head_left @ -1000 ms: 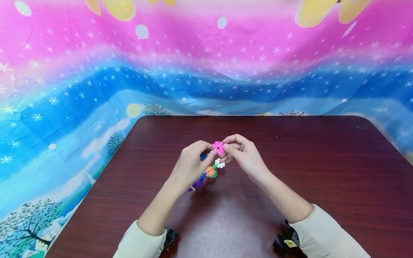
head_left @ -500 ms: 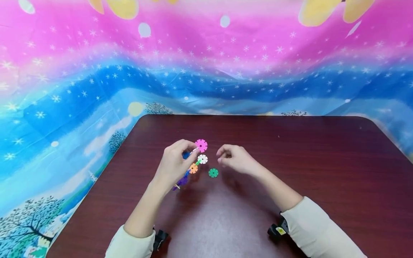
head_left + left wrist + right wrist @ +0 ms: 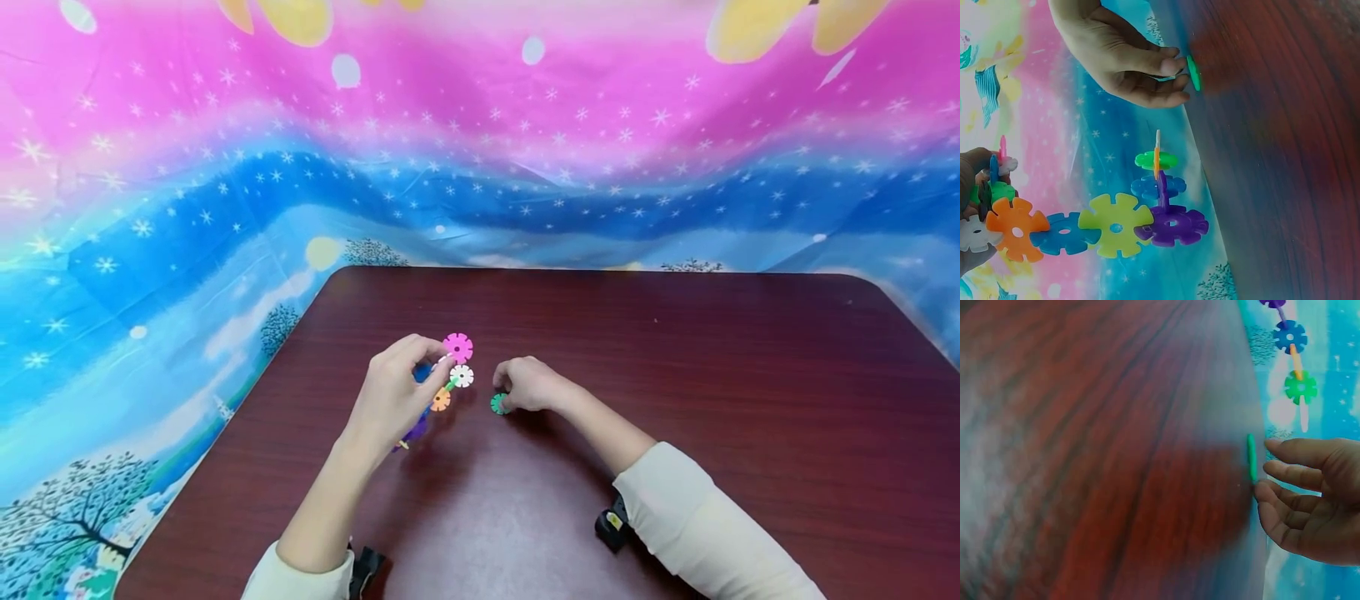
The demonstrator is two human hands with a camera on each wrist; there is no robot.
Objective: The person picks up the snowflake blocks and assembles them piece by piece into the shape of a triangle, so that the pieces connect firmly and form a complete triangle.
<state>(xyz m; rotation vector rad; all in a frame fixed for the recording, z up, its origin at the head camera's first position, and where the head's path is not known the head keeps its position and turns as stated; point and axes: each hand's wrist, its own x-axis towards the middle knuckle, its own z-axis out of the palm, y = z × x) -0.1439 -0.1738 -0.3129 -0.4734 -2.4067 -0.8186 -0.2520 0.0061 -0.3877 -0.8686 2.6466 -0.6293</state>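
Note:
My left hand (image 3: 393,379) holds one end of a chain of slotted, flower-shaped plastic discs above the table. A pink disc (image 3: 457,347) stands up by its fingertips, with a white disc (image 3: 462,377) and an orange disc (image 3: 440,400) lower down. The left wrist view shows more linked pieces, among them a yellow-green disc (image 3: 1115,225) and a purple disc (image 3: 1175,225). My right hand (image 3: 536,385) reaches down to a loose green disc (image 3: 498,403) lying flat on the table. Its thumb and fingers are apart, fingertips right at the disc's edge (image 3: 1252,457).
The dark red-brown wooden table (image 3: 712,417) extends around both hands. Behind it hangs a pink and blue cloth (image 3: 480,167) printed with snowflakes and trees. A black wrist device (image 3: 613,523) sits under the right cuff.
The right hand has let go of the pink disc, drawn away and lowered to the green disc. The left hand has moved left with the chain, uncovering the green disc on the table.

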